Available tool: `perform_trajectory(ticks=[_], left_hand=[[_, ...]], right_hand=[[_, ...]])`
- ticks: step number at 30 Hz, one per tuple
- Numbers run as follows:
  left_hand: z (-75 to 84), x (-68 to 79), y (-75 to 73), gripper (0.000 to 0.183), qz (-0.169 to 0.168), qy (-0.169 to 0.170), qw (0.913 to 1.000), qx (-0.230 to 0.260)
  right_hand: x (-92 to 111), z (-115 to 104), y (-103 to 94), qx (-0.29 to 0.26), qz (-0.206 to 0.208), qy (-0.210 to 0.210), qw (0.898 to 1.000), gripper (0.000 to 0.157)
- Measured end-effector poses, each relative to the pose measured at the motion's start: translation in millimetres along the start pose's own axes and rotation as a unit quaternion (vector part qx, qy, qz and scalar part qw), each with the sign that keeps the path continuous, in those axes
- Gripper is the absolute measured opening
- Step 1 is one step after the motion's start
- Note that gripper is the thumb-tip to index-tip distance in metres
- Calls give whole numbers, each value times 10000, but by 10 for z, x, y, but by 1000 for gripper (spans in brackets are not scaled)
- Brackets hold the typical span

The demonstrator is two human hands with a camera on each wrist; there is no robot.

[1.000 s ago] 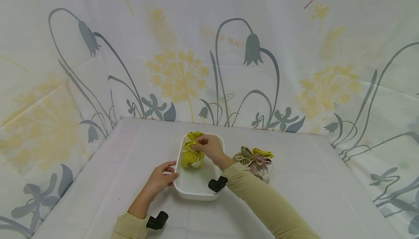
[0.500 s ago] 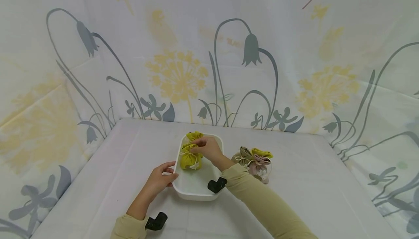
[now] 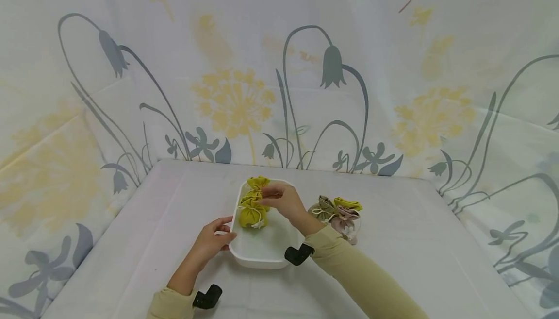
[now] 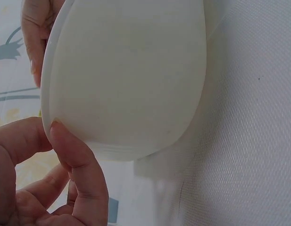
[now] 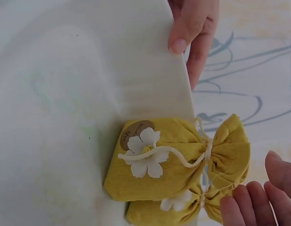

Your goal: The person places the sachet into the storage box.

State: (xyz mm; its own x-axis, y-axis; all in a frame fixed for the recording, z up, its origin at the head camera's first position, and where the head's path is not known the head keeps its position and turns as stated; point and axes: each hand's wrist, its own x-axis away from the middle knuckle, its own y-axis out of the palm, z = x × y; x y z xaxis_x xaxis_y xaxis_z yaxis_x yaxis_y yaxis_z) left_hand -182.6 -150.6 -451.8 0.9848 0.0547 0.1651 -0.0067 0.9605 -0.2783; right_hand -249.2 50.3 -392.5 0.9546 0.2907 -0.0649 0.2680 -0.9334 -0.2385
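Note:
My left hand [image 3: 213,236] pinches the left rim of a white plastic tray [image 4: 126,70], thumb and fingertips on either side of the edge. Inside the tray stand two yellow drawstring sachets [image 5: 157,160], one behind the other along its left side. The nearer one carries a white cloth flower, a cream cord and a small brown label. Just right of their gathered tops is my right hand [image 3: 286,202], its fingers loosely bent and thumb apart. In the right wrist view, nothing sits between that thumb and the fingers [image 5: 251,200], which are beside the sachet's ruffled top.
Right of the tray lies a cluster of sachets: a khaki one [image 3: 323,209], a pink one [image 3: 345,219] with a white flower, and a yellow one [image 3: 348,203] behind. A flower-printed cloth [image 3: 393,66] hangs behind the white-covered table [image 3: 393,251].
My right hand has let go of the nearer yellow sachet and drawn slightly right. That sachet has settled a little lower in the tray. My left hand keeps its hold on the rim.

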Motion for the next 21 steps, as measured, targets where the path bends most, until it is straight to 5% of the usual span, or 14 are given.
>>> perform_trajectory(ticks=[21], left_hand=[[9,18,-13,46,-58,-107,9999,-86]], right_hand=[[454,98,-147,-154,-125,71,9998,34]])
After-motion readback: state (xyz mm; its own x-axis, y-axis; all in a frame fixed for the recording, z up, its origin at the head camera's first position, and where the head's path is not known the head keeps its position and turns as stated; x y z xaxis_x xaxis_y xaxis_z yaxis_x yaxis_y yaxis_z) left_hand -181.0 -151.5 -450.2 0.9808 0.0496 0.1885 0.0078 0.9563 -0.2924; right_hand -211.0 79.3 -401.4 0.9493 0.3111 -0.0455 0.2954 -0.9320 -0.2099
